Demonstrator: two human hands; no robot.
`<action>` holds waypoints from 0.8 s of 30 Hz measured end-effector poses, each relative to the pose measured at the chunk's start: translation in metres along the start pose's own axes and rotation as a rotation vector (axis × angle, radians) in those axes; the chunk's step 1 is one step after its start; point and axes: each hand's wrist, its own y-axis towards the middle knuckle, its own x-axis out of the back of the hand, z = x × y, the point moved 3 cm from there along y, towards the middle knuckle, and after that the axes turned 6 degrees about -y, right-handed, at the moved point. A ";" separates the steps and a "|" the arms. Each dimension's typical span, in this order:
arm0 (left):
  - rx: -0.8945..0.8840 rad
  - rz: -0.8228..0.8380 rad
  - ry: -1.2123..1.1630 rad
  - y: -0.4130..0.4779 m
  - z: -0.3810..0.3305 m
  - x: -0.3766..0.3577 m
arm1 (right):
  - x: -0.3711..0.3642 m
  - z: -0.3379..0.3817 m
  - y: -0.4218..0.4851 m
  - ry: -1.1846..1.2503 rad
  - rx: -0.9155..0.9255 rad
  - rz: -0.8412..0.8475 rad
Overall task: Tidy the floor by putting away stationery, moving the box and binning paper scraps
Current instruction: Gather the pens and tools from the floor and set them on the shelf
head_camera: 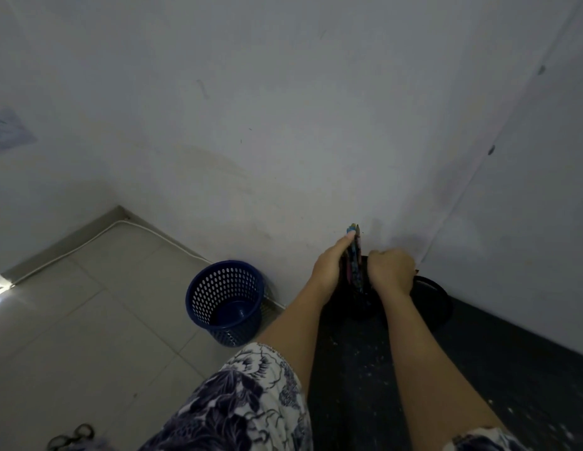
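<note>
head view: pencils going into the pot on the dark table

nearest me, a pair of scissors [70, 436] lies on the tiled floor [88, 320] at the bottom left, not yet put away; the person's patterned sleeves [244, 402] frame both forearms reaching out over the dark table [479, 369]; further on, the left hand [331, 271] is closed round a bundle of coloured pencils [353, 255], forefinger laid along them, probably to keep them together and upright; the right hand [391, 271] is curled into a fist on the rim of a dark pot [362, 307], seemingly steadying it; whether it also grips anything i cannot tell; the pencils' lower ends are in the pot's mouth; a second dark round container [433, 297] stands just beside, contents hidden; on the floor against the wall [283, 125], the blue mesh bin [225, 301] looks empty, so paper scraps, i judge, remain to be binned.
</note>
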 end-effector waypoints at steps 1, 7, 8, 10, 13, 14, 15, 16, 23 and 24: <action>-0.006 -0.013 0.003 -0.003 0.000 0.004 | 0.001 0.001 -0.002 -0.014 0.009 -0.015; -0.126 -0.254 0.181 -0.030 0.005 0.058 | -0.004 0.015 -0.041 0.016 0.047 -0.171; -0.150 -0.302 0.190 -0.037 0.005 0.071 | -0.009 0.020 -0.053 0.021 0.059 -0.187; -0.188 -0.390 0.179 -0.054 0.004 0.104 | -0.027 0.033 -0.080 0.050 0.106 -0.198; -0.234 -0.525 0.183 -0.085 0.003 0.163 | -0.069 0.057 -0.129 0.077 0.199 -0.101; -0.245 -0.565 0.188 -0.099 0.002 0.184 | -0.086 0.067 -0.147 0.074 0.230 -0.053; -0.247 -0.594 0.202 -0.109 0.001 0.197 | -0.099 0.072 -0.158 0.065 0.253 -0.010; -0.251 -0.641 0.212 -0.123 0.002 0.218 | -0.116 0.082 -0.175 0.051 0.292 0.043; -0.233 -0.981 0.230 -0.255 0.008 0.415 | -0.270 0.148 -0.339 0.030 0.529 0.546; -0.222 -1.028 0.231 -0.278 0.011 0.449 | -0.294 0.155 -0.369 0.015 0.554 0.596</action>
